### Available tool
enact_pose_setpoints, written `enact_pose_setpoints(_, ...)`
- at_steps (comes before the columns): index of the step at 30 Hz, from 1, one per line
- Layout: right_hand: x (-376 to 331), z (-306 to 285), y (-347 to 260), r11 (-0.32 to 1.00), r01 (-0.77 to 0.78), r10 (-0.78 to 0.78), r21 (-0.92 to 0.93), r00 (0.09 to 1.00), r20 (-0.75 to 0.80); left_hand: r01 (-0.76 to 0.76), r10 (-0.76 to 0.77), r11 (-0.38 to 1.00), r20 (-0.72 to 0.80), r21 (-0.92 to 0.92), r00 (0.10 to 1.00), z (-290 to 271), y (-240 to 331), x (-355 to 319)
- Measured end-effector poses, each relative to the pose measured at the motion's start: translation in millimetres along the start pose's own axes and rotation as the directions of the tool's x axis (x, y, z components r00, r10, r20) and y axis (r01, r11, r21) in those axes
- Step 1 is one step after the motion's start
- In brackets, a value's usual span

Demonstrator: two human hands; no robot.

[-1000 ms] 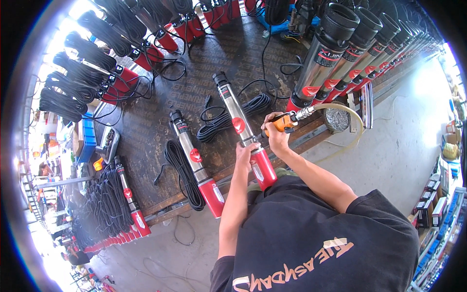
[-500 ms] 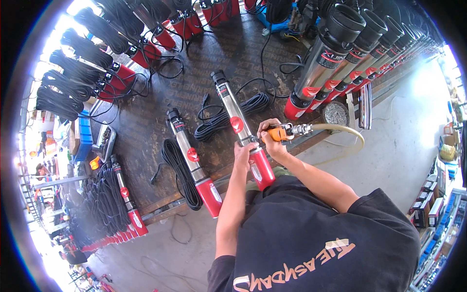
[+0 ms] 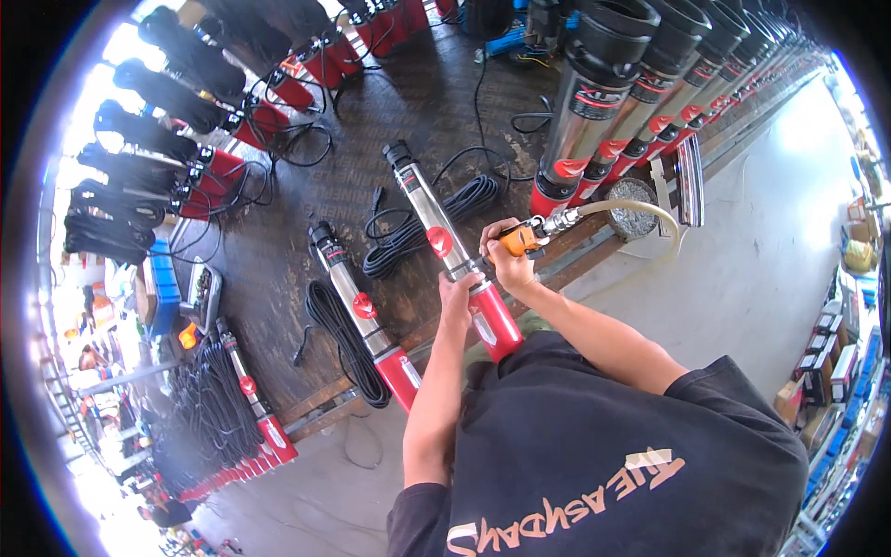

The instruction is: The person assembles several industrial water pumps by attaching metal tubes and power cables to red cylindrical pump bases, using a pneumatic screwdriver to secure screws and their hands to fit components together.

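A submersible pump (image 3: 430, 215) with a steel body and red lower end lies slantwise on the workbench. Its red end points toward me. My left hand (image 3: 457, 295) is closed around the pump at the joint between steel and red. In my right hand (image 3: 508, 264) is an orange air tool (image 3: 520, 241), its tip meeting the pump's side near that joint; the exact contact is hidden by my fingers. From the tool a pale air hose (image 3: 640, 206) curves off to the right. Beside the pump lies its coiled black cable (image 3: 432, 227).
Left of my forearm lies a second pump (image 3: 348, 290) with its black cable coil (image 3: 342, 343). Upright pumps (image 3: 594, 102) line the right, near a tub of small metal parts (image 3: 634, 215). More red-ended pumps (image 3: 218, 176) with cables stand far left. A blue bin (image 3: 164, 283) is at the left edge.
The whole view has shifted slightly, so the bench things sit a little farther left. Both hands keep their hold on the pump and the air tool.
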State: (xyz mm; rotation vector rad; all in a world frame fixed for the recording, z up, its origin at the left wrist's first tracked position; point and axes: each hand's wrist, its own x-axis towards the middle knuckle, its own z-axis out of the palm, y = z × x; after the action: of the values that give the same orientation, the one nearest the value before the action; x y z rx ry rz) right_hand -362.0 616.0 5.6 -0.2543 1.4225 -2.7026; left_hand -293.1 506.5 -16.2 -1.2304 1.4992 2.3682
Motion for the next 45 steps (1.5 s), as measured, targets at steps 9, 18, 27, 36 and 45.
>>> enact_pose_setpoints(9,-4.6,5.0,-57.6,0.986,0.114,-0.134,-0.121,0.975,-0.174,0.093,-0.099,0.987,0.043,0.132,0.994,-5.0,12.3,2.3)
enact_pose_setpoints(18,-80.3,-144.2,-156.3,0.828,0.142,-0.4,-0.543,0.829,-0.392,-0.906,0.481,0.16,0.771,0.391,0.417,207.3,-1.6,-44.1)
enact_pose_setpoints(27,-133.6,-175.6,-192.6,0.852,0.083,-0.427,-0.517,0.68,-0.596,-0.756,-0.15,-0.624,0.92,0.196,0.362,397.6,-65.5,62.9)
enact_pose_setpoints(36,-121.9,-202.2,-197.0,0.8,-0.03,-0.491,-0.599,0.54,-0.683,-0.896,0.115,-0.033,0.892,0.444,0.437,390.0,-49.6,87.0)
enact_pose_setpoints(45,-106.7,-181.9,-189.8,0.837,0.128,-0.498,-0.532,0.582,-0.643,0.104,-0.328,0.922,0.608,0.374,0.723,349.9,-47.9,101.5)
